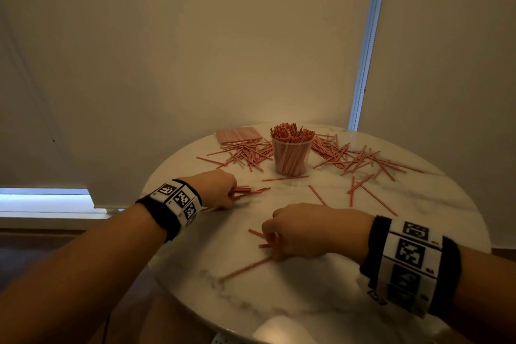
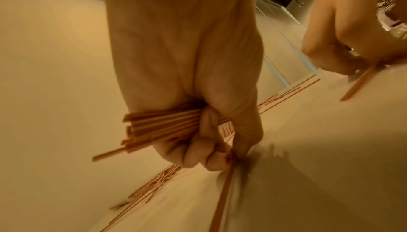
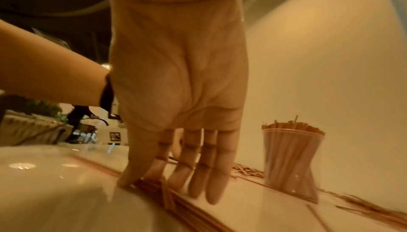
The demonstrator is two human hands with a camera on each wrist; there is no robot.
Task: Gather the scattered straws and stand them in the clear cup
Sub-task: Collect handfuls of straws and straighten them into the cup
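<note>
Partly hidden under both fists, gathered straws: left hand (image 2: 187,82) curled round a bundle (image 2: 158,127) near the table's (image 1: 335,288) left edge, right hand (image 1: 310,234) pinching a few (image 1: 261,239) toward the near edge, clear cup (image 1: 291,158) standing packed toward the far edge amid scattered straws (image 1: 360,159).

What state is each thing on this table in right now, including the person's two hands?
Clear cup: upright, packed with standing straws.
Left hand: grips a bundle of straws.
Right hand: fingers pinch the near straws against the table.
Loose straws: lying scattered on both sides of the cup.
Straw packet: lying flat.
</note>
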